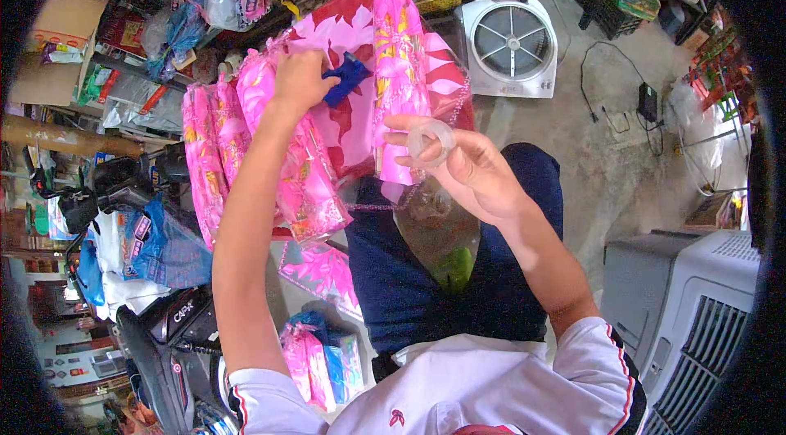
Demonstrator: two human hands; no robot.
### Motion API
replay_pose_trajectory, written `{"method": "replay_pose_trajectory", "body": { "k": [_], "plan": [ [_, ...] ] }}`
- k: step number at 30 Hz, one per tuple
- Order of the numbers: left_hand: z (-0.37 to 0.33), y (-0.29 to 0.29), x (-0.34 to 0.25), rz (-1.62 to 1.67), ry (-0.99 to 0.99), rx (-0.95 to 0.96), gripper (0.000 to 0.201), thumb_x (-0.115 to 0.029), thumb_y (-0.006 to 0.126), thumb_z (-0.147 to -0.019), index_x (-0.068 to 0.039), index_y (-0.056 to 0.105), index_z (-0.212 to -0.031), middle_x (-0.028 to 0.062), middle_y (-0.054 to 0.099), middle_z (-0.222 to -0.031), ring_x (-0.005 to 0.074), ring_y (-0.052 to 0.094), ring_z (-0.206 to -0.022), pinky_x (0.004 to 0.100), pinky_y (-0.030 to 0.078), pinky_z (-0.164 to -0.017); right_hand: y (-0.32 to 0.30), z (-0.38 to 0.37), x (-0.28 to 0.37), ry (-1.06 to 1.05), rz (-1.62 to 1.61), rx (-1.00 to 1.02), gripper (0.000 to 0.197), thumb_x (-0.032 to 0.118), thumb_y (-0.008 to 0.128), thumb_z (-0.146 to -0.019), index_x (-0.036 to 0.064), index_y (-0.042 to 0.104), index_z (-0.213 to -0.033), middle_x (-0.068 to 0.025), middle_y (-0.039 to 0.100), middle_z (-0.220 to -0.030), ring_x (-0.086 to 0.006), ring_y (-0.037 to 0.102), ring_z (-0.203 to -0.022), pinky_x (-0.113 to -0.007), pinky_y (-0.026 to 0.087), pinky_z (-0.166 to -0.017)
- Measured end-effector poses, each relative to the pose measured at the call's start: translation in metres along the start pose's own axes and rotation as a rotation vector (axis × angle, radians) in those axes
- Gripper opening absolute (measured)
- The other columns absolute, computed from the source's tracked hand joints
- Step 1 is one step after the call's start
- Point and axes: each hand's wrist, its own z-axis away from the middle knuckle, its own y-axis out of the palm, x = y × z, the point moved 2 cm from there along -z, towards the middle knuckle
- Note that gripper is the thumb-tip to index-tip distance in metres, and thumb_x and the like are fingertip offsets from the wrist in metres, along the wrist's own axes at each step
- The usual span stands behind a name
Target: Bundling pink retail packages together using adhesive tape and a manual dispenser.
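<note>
In my left hand is a small dark blue plastic piece, gripped between thumb and fingers; its exact kind is unclear. The hand is over a pink and red leaf-patterned surface. A ring-shaped roll of clear tape sits at the fingers of my right hand, which hold it up above my lap. Just beyond that hand lies a long pink wrapped pack with yellow print. More pink packs in clear film are lined up under and beside my left forearm.
A grey-white box fan stands on the floor at the far right. Near right is a grey appliance with vents. A black adapter with cords lies on the floor. To the left are a motorbike and blue bags. Loaded shelves line the back.
</note>
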Motion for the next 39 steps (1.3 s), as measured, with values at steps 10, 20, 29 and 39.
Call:
{"method": "replay_pose_trajectory", "body": {
  "k": [10,20,29,39],
  "plan": [
    [0.159,-0.104,-0.128,1.073,0.155,0.019,0.045,-0.035,0.063,-0.095,0.002,0.069,-0.121,0.0162,0.066,-0.129,0.0293,0.061,-0.121,0.0414,0.044,-0.105,0.013,0.009,-0.011,0.198,-0.163,-0.034,0.045,0.04,0.054,-0.105,-0.0011,0.073,-0.106,-0.0122,0.062,-0.135,-0.0212,0.06,-0.117,-0.037,0.045,-0.102],
    [0.233,-0.059,-0.159,1.611,-0.34,-0.372,0.049,-0.043,0.065,-0.096,0.005,0.07,-0.105,0.0233,0.057,-0.135,0.0336,0.056,-0.124,0.0465,0.041,-0.108,0.043,0.015,-0.03,0.283,0.03,0.074,0.039,0.033,0.054,-0.107,-0.0022,0.072,-0.109,-0.0087,0.065,-0.116,-0.018,0.059,-0.113,-0.035,0.045,-0.099],
    [0.255,-0.028,-0.174,2.029,-0.515,-0.702,0.042,-0.041,0.057,-0.103,-0.002,0.068,-0.114,0.0274,0.039,-0.154,0.0399,0.04,-0.142,0.0547,0.028,-0.118,0.041,0.014,-0.023,-0.037,0.796,-0.091,0.039,0.017,0.074,-0.085,-0.0011,0.066,-0.118,-0.0156,0.067,-0.114,-0.0248,0.065,-0.103,-0.038,0.051,-0.09],
    [0.263,-0.028,-0.185,2.211,-0.525,-0.719,0.034,-0.044,0.068,-0.096,-0.012,0.072,-0.104,0.023,0.04,-0.154,0.0376,0.041,-0.142,0.0517,0.032,-0.116,0.06,0.018,-0.032,-0.378,0.989,0.134,0.06,0.013,0.091,-0.067,0.0069,0.059,-0.117,-0.0146,0.071,-0.115,-0.0374,0.069,-0.105,-0.044,0.054,-0.088]
  ]
}}
